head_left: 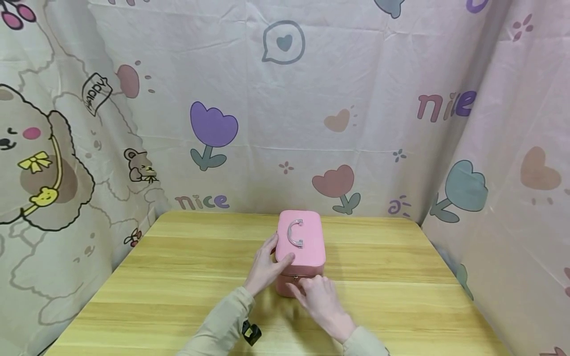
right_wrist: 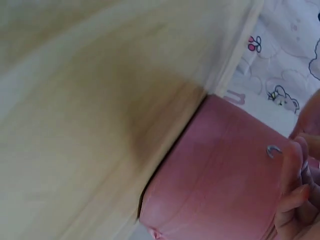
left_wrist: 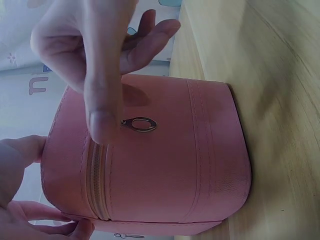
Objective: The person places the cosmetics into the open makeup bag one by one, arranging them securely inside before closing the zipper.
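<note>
A pink box-shaped cosmetic case (head_left: pixel 307 242) with a silver handle (head_left: pixel 294 233) on its lid stands upright on the table. My left hand (head_left: pixel 265 267) grips its near left side, thumb on top of the lid and fingers along the side. At the front, my right hand (head_left: pixel 321 299) reaches to the zipper (left_wrist: pixel 97 182). One of its fingers (left_wrist: pixel 102 112) lies straight over the zipper line, beside the metal zipper pull (left_wrist: pixel 141 124); its thumb stands apart. The pull sticks out uncovered. That finger hides the slider.
The wooden table (head_left: pixel 178 277) spreads to both sides of the case. Printed curtains (head_left: pixel 267 99) hang behind and along both sides. A small black device (head_left: pixel 251 333) sits at my left wrist.
</note>
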{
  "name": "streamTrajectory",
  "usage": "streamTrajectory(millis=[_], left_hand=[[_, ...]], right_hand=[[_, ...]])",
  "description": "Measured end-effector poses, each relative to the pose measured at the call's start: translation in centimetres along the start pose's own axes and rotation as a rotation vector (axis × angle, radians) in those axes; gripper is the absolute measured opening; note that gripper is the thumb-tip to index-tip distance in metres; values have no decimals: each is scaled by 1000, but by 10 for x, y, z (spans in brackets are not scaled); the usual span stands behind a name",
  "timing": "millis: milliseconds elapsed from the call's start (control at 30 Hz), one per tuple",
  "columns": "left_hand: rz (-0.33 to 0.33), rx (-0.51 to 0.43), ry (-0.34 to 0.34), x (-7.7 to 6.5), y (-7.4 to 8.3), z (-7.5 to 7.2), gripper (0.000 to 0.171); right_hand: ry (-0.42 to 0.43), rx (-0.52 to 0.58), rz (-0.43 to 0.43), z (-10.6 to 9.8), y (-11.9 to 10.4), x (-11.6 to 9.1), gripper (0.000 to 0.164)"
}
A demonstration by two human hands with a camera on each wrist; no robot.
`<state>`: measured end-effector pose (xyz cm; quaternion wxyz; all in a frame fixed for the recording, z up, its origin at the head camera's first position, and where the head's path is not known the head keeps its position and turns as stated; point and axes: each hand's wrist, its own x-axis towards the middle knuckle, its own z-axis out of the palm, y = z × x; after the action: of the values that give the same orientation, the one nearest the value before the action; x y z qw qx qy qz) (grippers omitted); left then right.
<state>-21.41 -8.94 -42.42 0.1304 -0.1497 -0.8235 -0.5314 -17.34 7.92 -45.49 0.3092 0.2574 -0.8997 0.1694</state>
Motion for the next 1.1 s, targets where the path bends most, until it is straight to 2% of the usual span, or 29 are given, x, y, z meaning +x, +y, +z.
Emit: streamTrajectory(millis=[133, 367, 767, 1100], left_hand=[[-5, -5, 3, 0, 0, 0, 76], [1, -2, 9, 0, 0, 1, 76], [-2, -4, 4, 0, 0, 1, 75], [1, -20, 1, 0, 1, 0, 76]], right_hand=[[19, -32, 33, 5, -1, 0, 40], [104, -89, 16, 11, 0, 3, 38], [14, -55, -21, 4, 4, 6, 32], [-61, -37, -105, -4, 13, 6, 28]])
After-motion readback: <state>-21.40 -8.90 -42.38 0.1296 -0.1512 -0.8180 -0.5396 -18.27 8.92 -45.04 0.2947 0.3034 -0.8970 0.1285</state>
